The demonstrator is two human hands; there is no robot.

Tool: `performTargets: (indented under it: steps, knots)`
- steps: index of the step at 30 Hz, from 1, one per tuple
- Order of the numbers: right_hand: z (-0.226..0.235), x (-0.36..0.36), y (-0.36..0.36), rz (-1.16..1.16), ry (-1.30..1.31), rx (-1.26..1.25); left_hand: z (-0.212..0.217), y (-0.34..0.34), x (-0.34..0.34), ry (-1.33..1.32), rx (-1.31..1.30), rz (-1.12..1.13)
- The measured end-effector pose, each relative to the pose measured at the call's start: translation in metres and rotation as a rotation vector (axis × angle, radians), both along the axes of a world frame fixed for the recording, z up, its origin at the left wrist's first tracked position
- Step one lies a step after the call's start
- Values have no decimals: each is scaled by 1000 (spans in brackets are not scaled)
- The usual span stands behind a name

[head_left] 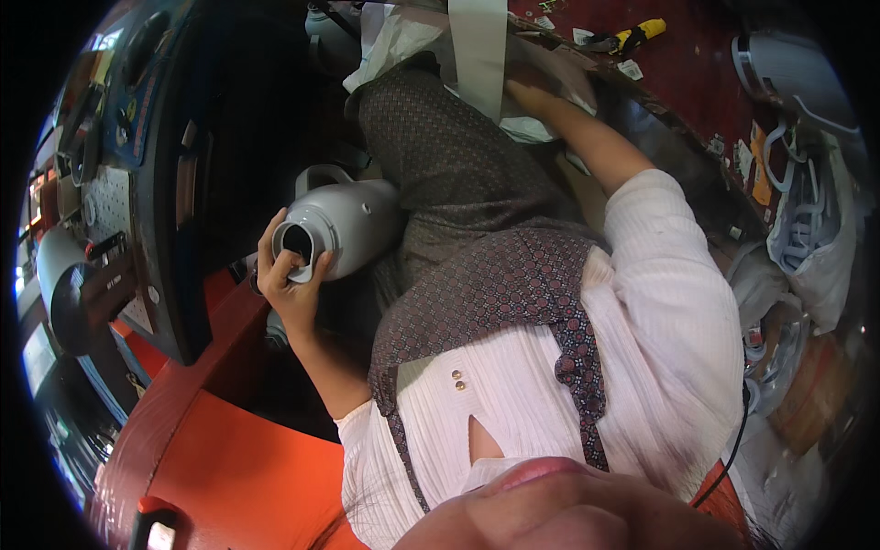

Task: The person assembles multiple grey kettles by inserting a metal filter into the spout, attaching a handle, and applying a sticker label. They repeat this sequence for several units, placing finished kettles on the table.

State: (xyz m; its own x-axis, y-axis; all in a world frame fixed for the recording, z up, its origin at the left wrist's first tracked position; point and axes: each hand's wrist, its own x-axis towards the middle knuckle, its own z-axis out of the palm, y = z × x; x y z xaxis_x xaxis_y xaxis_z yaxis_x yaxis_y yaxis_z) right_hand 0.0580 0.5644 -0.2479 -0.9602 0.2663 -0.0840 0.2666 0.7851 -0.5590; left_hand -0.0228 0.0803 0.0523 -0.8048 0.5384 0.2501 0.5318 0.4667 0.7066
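My left hand [289, 275] grips a grey plastic flask body [357, 215] by its open round mouth. The flask lies on its side against my patterned trouser leg, its handle pointing up. My right hand [530, 93] reaches far forward to a white strip [478, 46] and crumpled white wrapping [390, 41] beside a brown surface. Its fingers are partly hidden behind the strip, so its grip is unclear. White sleeves cover both upper arms.
A dark machine panel [170, 174] stands at the left above an orange bench top [229, 458]. A yellow-and-black tool [639, 35] lies on the red floor at the top. At the right sit a grey lid [779, 64] and a white bag of grey handles [811, 225].
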Motion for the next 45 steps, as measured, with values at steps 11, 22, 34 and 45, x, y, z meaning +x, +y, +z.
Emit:
performTargets:
  steps: [11, 22, 34, 45]
  knots:
    - [201, 84, -73, 352, -301, -423, 66, 39, 38, 198, 244, -226]
    - [414, 64, -186, 361, 158, -790, 77, 67, 85, 176, 332, -174]
    - [417, 50, -216, 1147, 457, 262, 65, 64, 95, 207, 364, -167]
    - [444, 66, -199, 1124, -45, 267, 63, 80, 104, 340, 282, -186]
